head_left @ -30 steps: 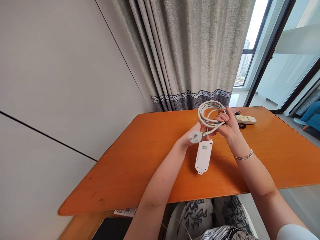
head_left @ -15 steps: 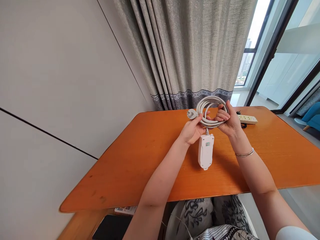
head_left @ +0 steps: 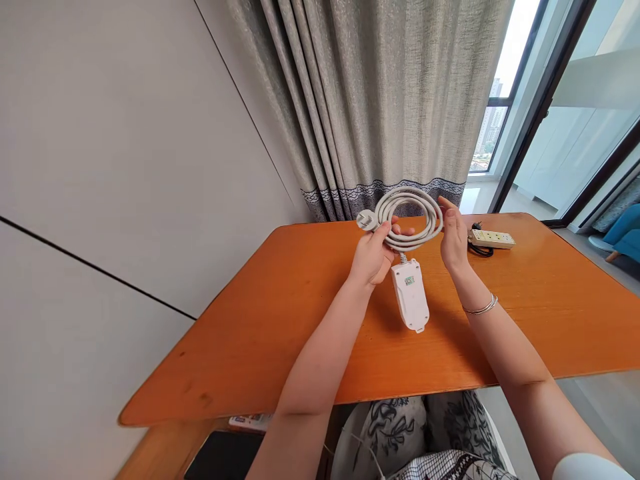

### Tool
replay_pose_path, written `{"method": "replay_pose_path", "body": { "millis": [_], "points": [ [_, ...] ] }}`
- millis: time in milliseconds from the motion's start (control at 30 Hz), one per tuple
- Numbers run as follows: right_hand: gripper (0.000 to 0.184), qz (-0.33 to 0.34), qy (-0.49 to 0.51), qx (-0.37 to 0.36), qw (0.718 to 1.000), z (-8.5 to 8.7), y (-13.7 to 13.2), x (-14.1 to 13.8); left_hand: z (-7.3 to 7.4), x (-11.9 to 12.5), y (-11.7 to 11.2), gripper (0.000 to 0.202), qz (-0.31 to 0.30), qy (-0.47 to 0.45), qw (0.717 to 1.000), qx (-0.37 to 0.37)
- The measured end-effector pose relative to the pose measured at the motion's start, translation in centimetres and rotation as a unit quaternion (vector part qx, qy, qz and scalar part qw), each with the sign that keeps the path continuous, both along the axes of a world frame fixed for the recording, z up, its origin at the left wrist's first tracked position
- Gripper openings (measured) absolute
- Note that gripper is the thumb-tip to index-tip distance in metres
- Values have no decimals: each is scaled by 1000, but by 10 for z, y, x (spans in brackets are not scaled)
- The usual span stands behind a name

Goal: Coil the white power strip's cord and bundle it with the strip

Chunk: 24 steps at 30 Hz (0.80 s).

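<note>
A white power cord (head_left: 431, 230) is wound into a round coil above the wooden table (head_left: 280, 313). My left hand (head_left: 373, 253) grips the coil's left side, thumb in front and fingers behind. The cord's plug (head_left: 367, 220) sticks out to the left, just above that thumb. From the coil's underside hangs a white power strip (head_left: 411, 297), tilted, its back with a small label facing me. My right hand (head_left: 453, 235) is at the coil's right edge with fingers extended and not closed around it; whether the fingertips touch the cord I cannot tell.
A second, cream power strip (head_left: 493, 239) with a black cord (head_left: 481, 251) lies at the table's right rear. Behind the table hangs a grey curtain (head_left: 400, 100). A wall (head_left: 125, 167) borders the left side. Below the front edge lies a dark flat object (head_left: 225, 455).
The coil and plug have shifted left and slightly up with my left hand. My right hand has let go of the coil and straightened its fingers. The hanging strip now tilts.
</note>
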State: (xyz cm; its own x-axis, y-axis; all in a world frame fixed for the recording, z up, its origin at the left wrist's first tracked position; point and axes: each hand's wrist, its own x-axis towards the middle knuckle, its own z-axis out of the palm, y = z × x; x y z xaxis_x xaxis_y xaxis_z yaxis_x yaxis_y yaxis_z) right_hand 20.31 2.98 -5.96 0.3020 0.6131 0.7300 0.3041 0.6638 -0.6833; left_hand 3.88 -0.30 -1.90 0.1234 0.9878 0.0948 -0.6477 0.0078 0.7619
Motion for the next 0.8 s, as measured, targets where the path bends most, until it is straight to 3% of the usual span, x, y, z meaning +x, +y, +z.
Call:
{"method": "replay_pose_path", "body": {
  "millis": [100, 167, 267, 367, 467, 600, 700, 800],
  "points": [
    [42, -58, -154, 91, 982, -9, 2, -2, 8, -6, 2, 16, 42, -47, 998, -30],
    [49, -74, -255, 145, 953, -15, 2, -6, 13, -11, 4, 23, 71, -80, 994, -37],
    [59, -53, -349, 211, 912, -22, 1, -14, 16, -19, 9, 24, 120, -121, 985, -39],
    [49, -12, -382, 234, 894, -23, -4, -20, 13, -24, 16, 23, 155, -137, 978, -41],
    [35, 36, -397, 220, 891, -16, -14, -23, 7, -23, 23, 19, 163, -128, 977, -42],
    [26, 88, -380, 157, 907, 0, -31, -22, -5, -16, 28, 4, 133, -66, 989, 0],
    [22, 50, -371, 138, 917, 12, -39, -18, -12, -11, 26, 6, 79, 18, 996, 34],
    [46, 0, -309, 138, 941, 21, -40, -13, -18, -12, 24, 11, 38, 94, 994, 51]
  ]
}}
